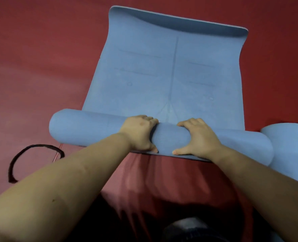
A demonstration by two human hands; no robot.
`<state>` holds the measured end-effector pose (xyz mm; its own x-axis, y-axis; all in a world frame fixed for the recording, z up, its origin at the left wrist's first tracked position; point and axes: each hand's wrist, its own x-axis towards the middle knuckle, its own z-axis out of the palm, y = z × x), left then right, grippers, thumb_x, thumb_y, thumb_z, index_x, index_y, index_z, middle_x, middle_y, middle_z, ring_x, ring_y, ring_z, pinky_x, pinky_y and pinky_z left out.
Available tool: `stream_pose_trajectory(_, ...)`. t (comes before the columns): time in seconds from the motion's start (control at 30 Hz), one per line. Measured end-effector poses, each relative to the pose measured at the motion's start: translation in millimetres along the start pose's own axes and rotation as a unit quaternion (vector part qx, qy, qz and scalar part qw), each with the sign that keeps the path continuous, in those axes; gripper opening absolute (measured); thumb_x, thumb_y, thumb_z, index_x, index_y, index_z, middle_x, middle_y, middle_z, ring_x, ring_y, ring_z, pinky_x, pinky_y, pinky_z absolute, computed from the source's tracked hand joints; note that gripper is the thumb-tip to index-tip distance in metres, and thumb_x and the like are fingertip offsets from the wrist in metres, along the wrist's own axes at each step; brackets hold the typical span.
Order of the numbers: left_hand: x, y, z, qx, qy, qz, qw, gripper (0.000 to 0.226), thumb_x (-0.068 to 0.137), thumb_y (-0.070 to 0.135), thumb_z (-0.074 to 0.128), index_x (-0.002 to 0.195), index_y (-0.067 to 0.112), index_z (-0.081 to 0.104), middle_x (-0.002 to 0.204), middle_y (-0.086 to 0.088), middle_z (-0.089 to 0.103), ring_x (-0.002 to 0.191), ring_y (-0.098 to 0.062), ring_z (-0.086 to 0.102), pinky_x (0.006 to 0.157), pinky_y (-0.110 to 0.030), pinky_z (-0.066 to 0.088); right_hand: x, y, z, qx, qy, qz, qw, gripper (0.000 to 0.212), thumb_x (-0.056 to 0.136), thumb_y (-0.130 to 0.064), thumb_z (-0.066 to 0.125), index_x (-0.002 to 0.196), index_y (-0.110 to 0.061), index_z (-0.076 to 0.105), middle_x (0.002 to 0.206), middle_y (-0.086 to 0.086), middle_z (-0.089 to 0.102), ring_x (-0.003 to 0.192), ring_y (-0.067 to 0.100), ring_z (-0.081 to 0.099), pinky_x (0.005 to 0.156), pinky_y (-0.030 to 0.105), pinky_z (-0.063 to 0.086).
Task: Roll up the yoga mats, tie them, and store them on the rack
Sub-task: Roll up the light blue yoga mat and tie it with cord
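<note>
Blue yoga mat (164, 72), half rolled, is lying on the red floor (39, 49), its roll (85, 128) nearest the person; left hand (139, 133) and right hand (197, 137) are curling their fingers over it mid-roll, a dark strap (22, 154) lying left of the roll.

The yoga mat (162, 72) is showing a soft blue, with faint darker lines running down its middle and across both sides. The floor (31, 58) under it is glowing deep red. A black strap (22, 154) is curling on the red, beside a thin reddish line.
</note>
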<state>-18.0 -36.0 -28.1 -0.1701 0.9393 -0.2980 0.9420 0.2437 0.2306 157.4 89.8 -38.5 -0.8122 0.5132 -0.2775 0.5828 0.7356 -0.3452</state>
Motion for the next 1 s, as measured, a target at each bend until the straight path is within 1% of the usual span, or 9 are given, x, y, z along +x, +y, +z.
stream_pose_trajectory(0.13, -53, 25, 25, -0.015, -0.032, -0.004, 0.999, 0.085, 0.061, 0.067, 0.071, 0.129, 0.021, 0.048, 0.122, 0.004, 0.057, 0.113, -0.017, 0.052, 0.094, -0.029, 0.042, -53, -7, 17, 0.014, -0.053, -0.020, 0.998, 0.093, 0.049, -0.059, 0.084, 0.129, -0.022, 0.052, 0.121, -0.004, 0.053, 0.114, 0.017, 0.043, 0.102, 0.025, 0.031)
stream_pose_trajectory(0.23, -82, 40, 39, -0.040, -0.034, -0.023, 0.998, 0.088, 0.064, 0.066, 0.069, 0.135, 0.023, 0.041, 0.128, 0.007, 0.053, 0.118, -0.014, 0.047, 0.096, -0.027, 0.039, -82, -10, 28, 0.007, -0.070, -0.031, 0.997, 0.095, 0.051, -0.060, 0.082, 0.133, -0.021, 0.051, 0.125, -0.002, 0.052, 0.119, 0.019, 0.043, 0.108, 0.031, 0.031)
stream_pose_trajectory(0.37, -80, 36, 37, -0.098, -0.036, -0.052, 0.993, 0.086, 0.062, 0.063, 0.073, 0.134, 0.027, 0.044, 0.128, 0.008, 0.054, 0.119, -0.013, 0.046, 0.098, -0.026, 0.038, -102, -14, 44, -0.045, 0.055, -0.039, 0.997, 0.084, 0.064, -0.070, 0.053, 0.125, -0.014, 0.059, 0.124, 0.007, 0.061, 0.114, 0.027, 0.057, 0.109, 0.039, 0.028)
stream_pose_trajectory(0.53, -56, 19, 21, -0.162, -0.092, -0.063, 0.980, 0.081, 0.062, 0.059, 0.077, 0.131, 0.028, 0.051, 0.127, 0.005, 0.058, 0.120, -0.017, 0.049, 0.100, -0.027, 0.037, -100, -14, 57, -0.018, 0.129, -0.059, 0.990, 0.066, 0.082, -0.057, 0.049, 0.133, -0.014, 0.054, 0.136, 0.007, 0.053, 0.127, 0.024, 0.046, 0.108, 0.041, 0.028)
stream_pose_trajectory(0.57, -54, 15, 21, -0.169, -0.077, -0.063, 0.981, 0.082, 0.064, 0.059, 0.075, 0.133, 0.024, 0.051, 0.130, 0.002, 0.057, 0.122, -0.019, 0.049, 0.102, -0.027, 0.036, -90, -10, 54, -0.026, 0.123, -0.061, 0.990, 0.065, 0.084, -0.056, 0.047, 0.133, -0.014, 0.054, 0.136, 0.007, 0.054, 0.126, 0.024, 0.049, 0.108, 0.040, 0.029)
stream_pose_trajectory(0.7, -63, 16, 42, -0.096, 0.166, -0.005, 0.981, 0.064, 0.076, 0.061, 0.053, 0.113, 0.011, 0.068, 0.113, -0.007, 0.069, 0.101, -0.026, 0.065, 0.089, -0.032, 0.049, -42, -4, 27, -0.043, 0.035, -0.037, 0.998, 0.070, 0.084, -0.060, 0.033, 0.133, -0.014, 0.054, 0.131, 0.008, 0.059, 0.118, 0.025, 0.057, 0.105, 0.035, 0.029)
stream_pose_trajectory(0.77, -69, 22, 58, -0.099, 0.165, 0.003, 0.981, 0.070, 0.076, 0.060, 0.050, 0.121, 0.007, 0.063, 0.125, -0.010, 0.062, 0.113, -0.027, 0.060, 0.099, -0.036, 0.041, -29, -1, 24, -0.040, 0.020, -0.029, 0.999, 0.073, 0.083, -0.062, 0.029, 0.132, -0.016, 0.055, 0.130, 0.008, 0.059, 0.118, 0.025, 0.057, 0.106, 0.038, 0.031)
stream_pose_trajectory(0.87, -60, 12, 60, -0.101, 0.158, 0.009, 0.982, 0.077, 0.074, 0.064, 0.051, 0.127, 0.008, 0.058, 0.131, -0.010, 0.058, 0.118, -0.028, 0.056, 0.106, -0.034, 0.033, -41, -10, 37, -0.049, 0.129, -0.024, 0.990, 0.059, 0.086, -0.051, 0.039, 0.126, -0.012, 0.060, 0.127, 0.009, 0.061, 0.117, 0.026, 0.058, 0.108, 0.043, 0.024)
stream_pose_trajectory(1.0, -29, -7, 27, -0.135, 0.080, -0.018, 0.987, 0.084, 0.072, 0.071, 0.054, 0.137, 0.017, 0.049, 0.141, -0.002, 0.049, 0.129, -0.021, 0.045, 0.110, -0.027, 0.027, -58, -30, 55, -0.036, 0.173, -0.005, 0.984, 0.065, 0.085, -0.051, 0.043, 0.135, -0.010, 0.050, 0.142, 0.012, 0.047, 0.134, 0.029, 0.039, 0.112, 0.046, 0.016)
